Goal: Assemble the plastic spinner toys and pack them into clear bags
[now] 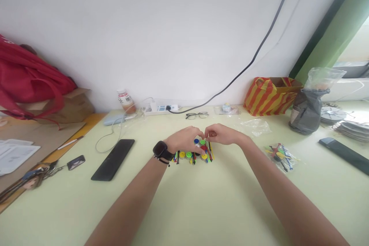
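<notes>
Small plastic pieces lie bunched in the middle of the table, among them a yellow disc (182,155), a green disc (188,155), a blue disc (196,141) and several coloured arrow-shaped sticks (210,154). My left hand (186,140), with a black watch (163,151) at its wrist, curls around the back and top of the bunch, thumb and fingers on either side of some discs. Right beside it, my right hand (221,134) is closed in a pinch at the bunch's right back corner. Whatever its fingertips hold is too small to make out.
A clear bag of similar pieces (279,156) lies to the right. A black phone (113,160) is on the left. Glasses (196,115), a power strip (161,108) and a drink bottle (126,102) line the wall, near a striped bag (271,98).
</notes>
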`<state>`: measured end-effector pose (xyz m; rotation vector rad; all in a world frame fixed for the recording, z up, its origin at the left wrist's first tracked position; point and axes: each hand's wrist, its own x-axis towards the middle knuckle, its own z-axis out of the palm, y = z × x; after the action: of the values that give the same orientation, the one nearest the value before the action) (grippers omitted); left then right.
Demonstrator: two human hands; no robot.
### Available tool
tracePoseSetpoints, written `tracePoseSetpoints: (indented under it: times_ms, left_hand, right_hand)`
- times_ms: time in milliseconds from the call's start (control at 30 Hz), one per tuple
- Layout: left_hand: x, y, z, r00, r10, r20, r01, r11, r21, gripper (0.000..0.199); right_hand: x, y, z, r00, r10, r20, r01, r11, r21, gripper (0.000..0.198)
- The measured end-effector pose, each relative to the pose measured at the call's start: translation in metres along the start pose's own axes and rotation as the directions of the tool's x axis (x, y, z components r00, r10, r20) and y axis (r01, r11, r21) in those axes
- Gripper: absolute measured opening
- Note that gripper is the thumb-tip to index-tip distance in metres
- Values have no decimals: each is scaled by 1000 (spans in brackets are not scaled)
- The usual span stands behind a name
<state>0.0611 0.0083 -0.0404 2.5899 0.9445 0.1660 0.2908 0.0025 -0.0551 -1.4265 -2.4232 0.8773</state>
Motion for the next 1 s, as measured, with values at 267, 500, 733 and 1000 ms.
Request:
tracePoseSetpoints:
  times_ms: [267,500,733,1000]
  left_hand:
    - [6,8,11,997,22,71,-26,998,54,57]
    - [4,2,8,1000,15,26,-16,999,47,55]
    - [-3,-6,-8,997,-78,-8,79,994,76,37]
    - [-1,-11,-5,999,-47,19,47,998,29,23]
  right_hand:
    - [-8,14,-10,994,110,4,-109,993,-49,18]
    - [-8,10,-10,993,110,32,-107,992,-64,16]
    - [-4,-3,-2,997,52,49,-49,997,-59,32]
    - [5,-13,16,999,-43,28,43,999,-19,14]
